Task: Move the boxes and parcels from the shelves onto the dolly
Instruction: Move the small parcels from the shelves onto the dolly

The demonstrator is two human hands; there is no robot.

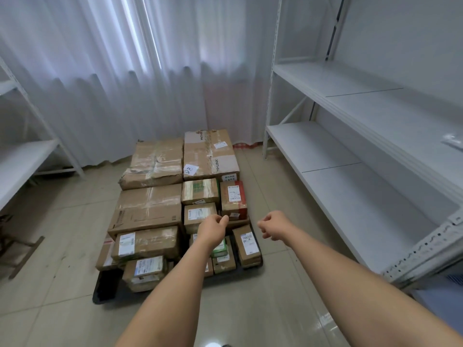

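A low black dolly (105,286) stands on the tiled floor, packed with several brown cardboard boxes and parcels. A large TP-LINK box (210,154) lies at its far right and a wide taped box (147,209) at its middle left. Smaller labelled parcels (147,242) fill the near end. Both my arms stretch out over the near right part of the load. My left hand (213,227) hovers above the small parcels with its fingers curled, holding nothing. My right hand (273,226) hangs just right of the load, fingers also curled and holding nothing.
White metal shelves (350,156) run along the right wall, their boards bare apart from a small pale item (453,141) at the far right edge. Another white shelf (22,161) stands at the left. White curtains hang behind the dolly. Dark clutter (17,246) lies on the floor at left.
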